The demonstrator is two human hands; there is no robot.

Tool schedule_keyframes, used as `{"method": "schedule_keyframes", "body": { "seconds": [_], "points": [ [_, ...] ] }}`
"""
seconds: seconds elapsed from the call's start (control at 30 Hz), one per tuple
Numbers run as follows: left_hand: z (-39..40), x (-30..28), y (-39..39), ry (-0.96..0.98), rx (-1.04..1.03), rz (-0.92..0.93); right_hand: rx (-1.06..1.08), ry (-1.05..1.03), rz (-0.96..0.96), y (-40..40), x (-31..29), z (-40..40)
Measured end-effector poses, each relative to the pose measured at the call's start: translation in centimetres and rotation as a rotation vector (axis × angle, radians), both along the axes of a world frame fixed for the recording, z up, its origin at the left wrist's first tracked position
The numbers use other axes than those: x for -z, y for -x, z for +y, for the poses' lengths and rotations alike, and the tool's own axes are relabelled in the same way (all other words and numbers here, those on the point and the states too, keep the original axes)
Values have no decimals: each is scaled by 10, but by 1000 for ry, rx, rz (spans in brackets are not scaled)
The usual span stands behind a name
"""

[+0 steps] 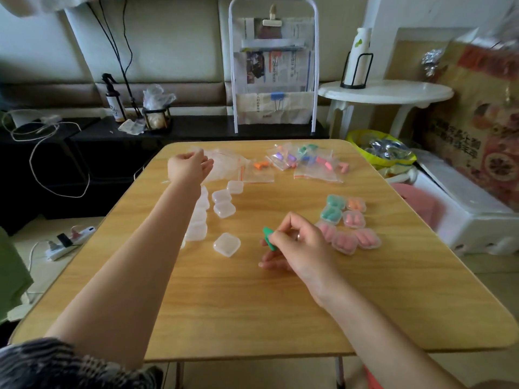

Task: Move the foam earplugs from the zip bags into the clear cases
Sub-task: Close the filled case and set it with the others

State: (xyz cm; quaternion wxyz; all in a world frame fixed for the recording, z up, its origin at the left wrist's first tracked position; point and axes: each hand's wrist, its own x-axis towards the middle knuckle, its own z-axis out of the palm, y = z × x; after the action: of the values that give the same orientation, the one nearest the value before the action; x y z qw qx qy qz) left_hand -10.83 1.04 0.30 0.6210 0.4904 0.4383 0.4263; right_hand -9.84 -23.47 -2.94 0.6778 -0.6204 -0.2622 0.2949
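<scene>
My right hand (295,242) pinches green foam earplugs (269,237) just above the wooden table (252,304), right of a lone shut clear case (227,244). My left hand (188,165) reaches to the far left, its fingers curled over a pile of empty zip bags (224,164); I cannot tell if it grips one. Several empty clear cases (222,202) lie in rows by my left forearm. Filled cases with green, orange and pink earplugs (348,226) sit to the right. Zip bags holding orange (259,168), purple and mixed earplugs (311,161) lie at the far edge.
Behind the table stands a white rack with newspapers (273,66). A round white side table (387,92) and a yellow bowl of foil wraps (384,150) are at the back right. A power strip (70,241) lies on the floor to the left.
</scene>
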Motion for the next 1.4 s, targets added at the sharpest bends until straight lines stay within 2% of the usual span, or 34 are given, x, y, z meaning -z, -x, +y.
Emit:
{"method": "schedule_keyframes", "body": {
  "seconds": [0.1, 0.23, 0.3, 0.43, 0.57, 0.73, 0.87, 1.0, 1.13, 1.2, 1.3, 1.33, 1.4],
  "points": [
    [4, 7, 2, -8, 46, 19, -15, -7, -2, -1, 1, -1],
    [12, 9, 15, 69, 175, -225, -27, 14, -25, 0, 1, 0],
    [14, 10, 21, 10, 173, -250, -23, 17, -34, 0, 1, 0],
    [5, 13, 31, -411, 125, 197, -17, 27, -48, 0, 1, 0],
    [-14, 17, 43, -689, 152, 463, -20, 30, -67, -1, 2, -1],
    [-61, 18, 70, -946, 447, 504, 19, 40, -117, 1, 2, -2],
    [-97, 26, 99, -1085, 723, 600, 46, 99, -274, 2, 6, -3],
    [-110, 42, 115, -1191, 741, 772, 92, 129, -384, 3, 13, 1],
    [-109, 47, 117, -1208, 690, 723, 104, 133, -446, 3, 16, 2],
    [-108, 48, 116, -1207, 676, 699, 159, 152, -576, 5, 17, 1],
    [-113, 46, 116, -1194, 633, 672, 222, 343, -1047, 9, 19, 0],
    [-116, 46, 116, -1184, 620, 656, 206, 388, -1136, 10, 19, 0],
    [-119, 44, 115, -1135, 600, 616, 174, 443, -1187, 11, 21, 0]
  ]
}}
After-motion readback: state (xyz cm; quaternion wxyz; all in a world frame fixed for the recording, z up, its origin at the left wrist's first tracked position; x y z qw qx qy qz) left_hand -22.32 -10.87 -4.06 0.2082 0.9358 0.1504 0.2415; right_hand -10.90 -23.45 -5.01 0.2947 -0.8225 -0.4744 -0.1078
